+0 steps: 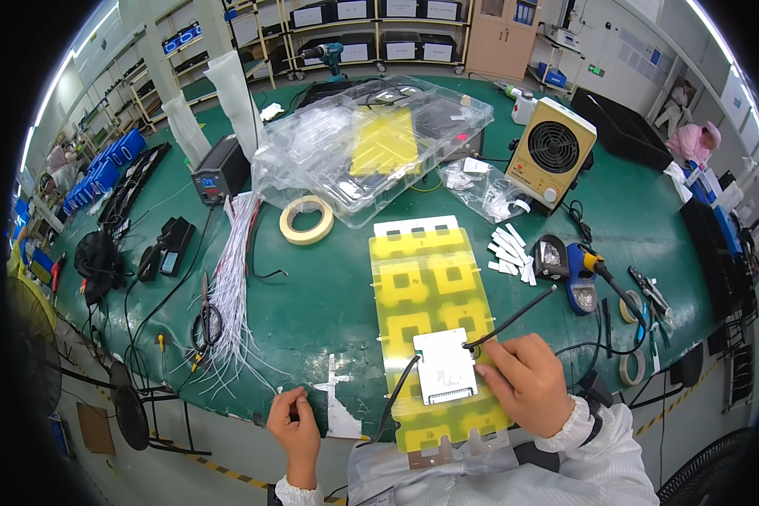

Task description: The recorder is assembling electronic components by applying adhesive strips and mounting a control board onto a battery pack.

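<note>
A long yellow panel (402, 284) with square cut-outs lies at the table's near edge, with metal tabs on its near end. On its near part rests a white flat board (444, 371) with a row of contacts along its near edge. Black cables (514, 317) run from the board's right and left sides. My right hand (527, 381) is closed at the board's right edge, thumb and forefinger against it above the panel. Left of the panel, my left hand (296, 426) is pinched at the table edge; what is between its fingertips is too small to make out.
Left stand white wires (228, 295), scissors (204, 325) and a tape roll (306, 220). Clear plastic trays (329, 160) lie at the back. On the right are a fan unit (553, 152), white strips (512, 253), a soldering iron stand (582, 278) and pliers (647, 291).
</note>
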Demonstrator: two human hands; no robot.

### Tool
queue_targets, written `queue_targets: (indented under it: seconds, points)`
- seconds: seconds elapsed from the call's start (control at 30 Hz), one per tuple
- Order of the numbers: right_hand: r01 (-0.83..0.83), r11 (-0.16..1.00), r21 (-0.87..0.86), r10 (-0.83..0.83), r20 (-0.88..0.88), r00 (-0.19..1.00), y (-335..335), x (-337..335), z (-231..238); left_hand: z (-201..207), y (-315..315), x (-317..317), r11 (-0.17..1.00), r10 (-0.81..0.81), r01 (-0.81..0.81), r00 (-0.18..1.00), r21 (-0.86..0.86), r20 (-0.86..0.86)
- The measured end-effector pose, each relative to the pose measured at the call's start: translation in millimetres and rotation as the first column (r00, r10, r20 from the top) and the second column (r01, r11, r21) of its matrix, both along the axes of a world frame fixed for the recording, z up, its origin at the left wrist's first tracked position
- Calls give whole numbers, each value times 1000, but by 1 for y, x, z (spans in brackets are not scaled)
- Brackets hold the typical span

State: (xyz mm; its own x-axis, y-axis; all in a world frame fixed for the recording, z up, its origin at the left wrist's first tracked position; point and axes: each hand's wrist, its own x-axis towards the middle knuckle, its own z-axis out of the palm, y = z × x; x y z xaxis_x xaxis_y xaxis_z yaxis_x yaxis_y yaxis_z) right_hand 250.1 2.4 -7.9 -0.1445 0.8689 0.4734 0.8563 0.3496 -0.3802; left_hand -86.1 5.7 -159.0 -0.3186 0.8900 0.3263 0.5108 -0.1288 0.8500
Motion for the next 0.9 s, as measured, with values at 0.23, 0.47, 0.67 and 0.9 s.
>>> queue_targets:
  seconds: [0.23, 0.47, 0.67, 0.9]
  points:
    - [-50, 999, -7, 49, -134, 990, 4, 6, -10, 0, -3, 1, 1000, 4, -4, 1000, -5, -9]
    - [-50, 996, -80, 35, -173, 984, 7, 4, -7, -2, 2, 1, 1000, -14, 14, 1000, 0, -23]
    - [-139, 987, -86, 98, -368, 925, 23, 1, -16, 5, 2, -8, 998, 36, -39, 997, -45, -66]
    - [-69, 997, -18, 58, -353, 934, 7, 6, -16, 1, -3, 4, 999, 8, -6, 999, 40, -51]
